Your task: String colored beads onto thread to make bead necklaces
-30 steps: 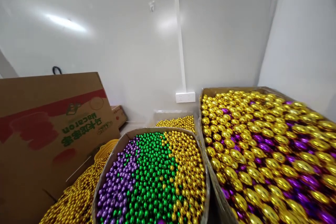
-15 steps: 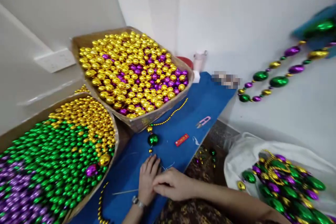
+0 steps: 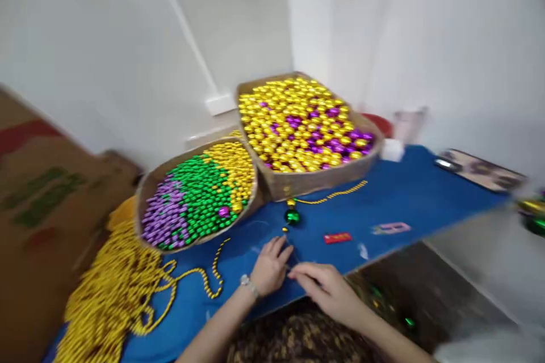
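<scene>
My left hand [image 3: 271,266], with a wristwatch [image 3: 249,285] on its wrist, lies on the blue tabletop [image 3: 409,193] with its fingers stretched forward. Just beyond its fingertips is a small gold bead [image 3: 285,229], in line with a large round green bead [image 3: 292,216] and another gold bead [image 3: 290,202]. My right hand [image 3: 330,290] is beside the left, thumb and forefinger pinched together close to the left fingers. A faint thin thread shows near the pinch; blur hides exactly where it runs.
Behind the hands stand a box of gold and purple beads [image 3: 306,178] and a box of purple, green and gold beads [image 3: 142,204]. Gold bead strands [image 3: 114,289] heap at left. A red packet [image 3: 338,237], pink thread snips [image 3: 392,228] and a phone [image 3: 481,170] lie right.
The view has swung left and back, bringing the gold strands and a carton into sight. My right hand has shifted from over the left wrist to beside the left fingers.
</scene>
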A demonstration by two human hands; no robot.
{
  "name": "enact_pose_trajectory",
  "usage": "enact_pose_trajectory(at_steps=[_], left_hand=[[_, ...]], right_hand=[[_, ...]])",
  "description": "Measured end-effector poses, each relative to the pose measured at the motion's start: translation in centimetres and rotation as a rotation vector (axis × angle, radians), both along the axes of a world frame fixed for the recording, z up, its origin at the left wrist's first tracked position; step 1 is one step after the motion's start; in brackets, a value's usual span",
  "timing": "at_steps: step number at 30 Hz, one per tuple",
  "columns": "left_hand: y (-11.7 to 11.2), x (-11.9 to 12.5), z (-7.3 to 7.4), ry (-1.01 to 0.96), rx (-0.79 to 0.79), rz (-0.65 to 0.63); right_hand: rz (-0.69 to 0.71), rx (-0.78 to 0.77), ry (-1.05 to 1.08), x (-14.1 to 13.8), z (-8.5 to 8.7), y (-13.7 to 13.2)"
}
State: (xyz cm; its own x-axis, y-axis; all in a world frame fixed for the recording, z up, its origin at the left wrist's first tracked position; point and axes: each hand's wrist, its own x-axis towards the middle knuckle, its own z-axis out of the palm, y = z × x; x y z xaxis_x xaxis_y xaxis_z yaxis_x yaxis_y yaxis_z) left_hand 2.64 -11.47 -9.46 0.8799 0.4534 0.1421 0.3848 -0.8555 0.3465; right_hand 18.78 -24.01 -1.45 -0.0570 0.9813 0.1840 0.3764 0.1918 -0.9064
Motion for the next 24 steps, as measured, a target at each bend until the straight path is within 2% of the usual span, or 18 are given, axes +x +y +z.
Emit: enact_pose_trajectory(at_steps=[3, 6, 9, 11, 14, 17, 20, 24], left_hand=[[-0.6, -1.5, 3.2, -0.01, 0.061, 0.073], [-0.3, -3.7, 6.2, -0.155, 0.067, 0.194], [1.6, -5.9, 8.7, -0.32, 0.136, 0.37], [4.0, -6.8, 9.8, -0.32, 0.214, 0.518], [7.8, -7.2, 10.2, -0.186, 0.278, 0.699], [10.4, -6.7, 9.6, -0.123, 0.263, 0.741], [11.3, -6.3, 8.8, -0.094, 0.23, 0.747], [10.5, -6.5, 8.6, -0.124, 0.185, 0.747]], right_hand=[[-0.108, -0.074, 0.001, 2.2, -0.8, 0.0], [-0.219, -0.05, -0.004, 4.4, -1.8, -0.2], [-0.332, -0.002, -0.019, 6.0, -2.1, -0.3], [-0.386, 0.021, -0.035, 6.5, -1.7, -0.2], [-0.416, 0.05, -0.053, 6.5, -0.2, 0.4], [-0.419, 0.081, -0.075, 6.0, 1.4, 0.9], [-0.391, 0.111, -0.125, 5.5, 1.8, 1.3], [-0.315, 0.118, -0.199, 4.6, 0.9, 1.7]])
